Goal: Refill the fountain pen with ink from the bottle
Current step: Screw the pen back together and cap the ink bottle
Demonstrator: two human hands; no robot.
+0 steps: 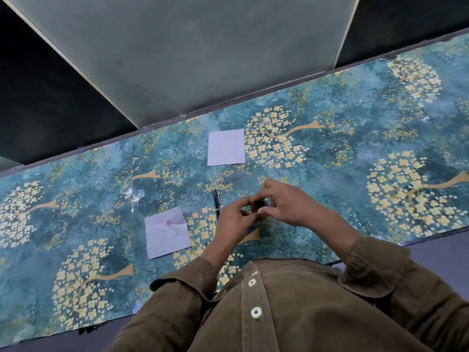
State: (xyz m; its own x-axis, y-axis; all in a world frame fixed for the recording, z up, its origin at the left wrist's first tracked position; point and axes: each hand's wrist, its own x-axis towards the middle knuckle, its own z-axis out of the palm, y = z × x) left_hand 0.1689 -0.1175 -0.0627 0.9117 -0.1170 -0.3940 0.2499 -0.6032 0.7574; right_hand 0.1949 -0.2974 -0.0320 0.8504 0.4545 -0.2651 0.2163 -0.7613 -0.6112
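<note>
I see both hands on ink bottle (259, 206): left hand (234, 219) pinching side, right hand (286, 201) gripping top, possibly cap. Pen (216, 203) beside, on table (355, 138).

The small dark-topped ink bottle (259, 206) is nearly all hidden between the left hand (234, 219) and the right hand (286, 203); only its round reddish-brown top shows, and whether a cap sits on it cannot be told. The slim black fountain pen (216, 202) has its near end behind the left hand. The brown corduroy shirt (291, 308) is cut off by the bottom edge
</note>
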